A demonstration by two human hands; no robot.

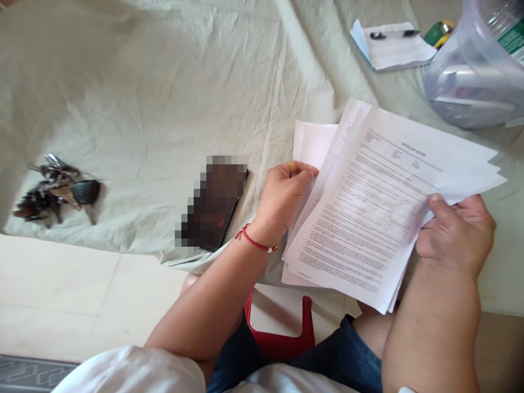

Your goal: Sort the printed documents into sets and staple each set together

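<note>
Several printed paper sheets (360, 207) lie fanned in a loose stack, tilted over the front edge of the cloth-covered table. My right hand (458, 234) grips the stack's right edge, thumb on top and fingers underneath. At the left edge, my left hand (286, 191) is closed, thumb and index finger pinched at the sheets below the top one. A ring and a red braided bracelet (257, 243) are on that hand and wrist. Beneath the stack, another whitish sheet (313, 139) shows at the upper left. A dark phone (216, 210), partly pixelated, lies left of my left hand.
A bunch of keys (57, 191) lies at the left on the pale green cloth (164, 98). At the upper right are a notepad (397, 52) with a black pen (395, 34) and a translucent plastic container (470, 93). A red stool (282, 341) is below the table edge.
</note>
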